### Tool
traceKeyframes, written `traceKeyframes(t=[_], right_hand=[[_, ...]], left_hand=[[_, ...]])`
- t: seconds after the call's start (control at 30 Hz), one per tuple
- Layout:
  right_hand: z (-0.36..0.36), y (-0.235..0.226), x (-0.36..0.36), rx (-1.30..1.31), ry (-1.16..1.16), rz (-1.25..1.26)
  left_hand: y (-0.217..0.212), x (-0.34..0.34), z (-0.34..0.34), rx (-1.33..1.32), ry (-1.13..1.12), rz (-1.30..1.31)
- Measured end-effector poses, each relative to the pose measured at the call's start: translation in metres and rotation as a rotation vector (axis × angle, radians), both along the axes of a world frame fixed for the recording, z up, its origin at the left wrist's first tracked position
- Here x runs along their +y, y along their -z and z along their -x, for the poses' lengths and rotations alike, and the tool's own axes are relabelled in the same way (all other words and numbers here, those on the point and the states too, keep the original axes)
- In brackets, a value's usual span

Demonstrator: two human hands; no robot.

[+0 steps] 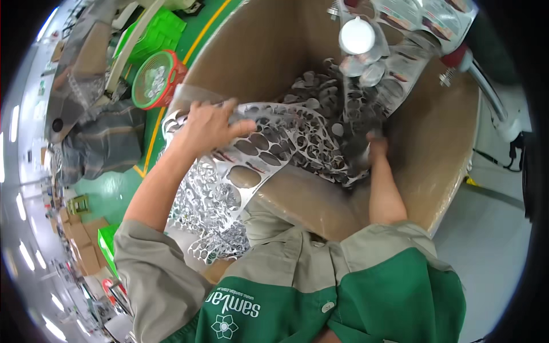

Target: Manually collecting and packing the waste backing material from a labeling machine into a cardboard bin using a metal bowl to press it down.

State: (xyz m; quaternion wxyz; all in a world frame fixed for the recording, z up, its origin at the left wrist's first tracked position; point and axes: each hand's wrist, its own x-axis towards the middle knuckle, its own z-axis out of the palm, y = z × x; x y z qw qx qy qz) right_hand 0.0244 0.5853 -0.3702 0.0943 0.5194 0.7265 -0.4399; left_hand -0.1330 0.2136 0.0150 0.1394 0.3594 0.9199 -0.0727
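My left hand (210, 124) lies with its fingers spread over a punched-out plastic sheet (251, 150), a web of round holes with printed patches. The sheet drapes over the near left edge of a big brown bin (320, 201). Inside the bin, my right hand (377, 147) is low beside a heap of dark scrap pieces (313, 94). Its fingers are mostly hidden and blurred there, so any hold is unclear. Above it hangs a printed plastic strip (394, 71) with large round cutouts and clear lids or cups (366, 67) around a white round piece (357, 35).
Silvery scrap webbing (209, 200) piles up outside the bin on the left. Beyond stand a red and green basket (155, 79) with small pieces and a bright green crate (154, 35). A metal arm (487, 86) reaches over the bin's right side. Cardboard boxes (84, 243) lie farther left.
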Motion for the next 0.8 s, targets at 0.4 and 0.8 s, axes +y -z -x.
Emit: traceKeyframes(t=[0.4, 0.8], right_hand=[[0.097, -0.283, -0.065, 0.773, -0.739, 0.824], [0.094, -0.225, -0.121, 0.329, -1.009, -0.257]], left_hand=[[-0.073, 0.005, -0.057, -0.485, -0.039, -0.343], [-0.08, -0.035, -0.063, -0.232, -0.075, -0.442]])
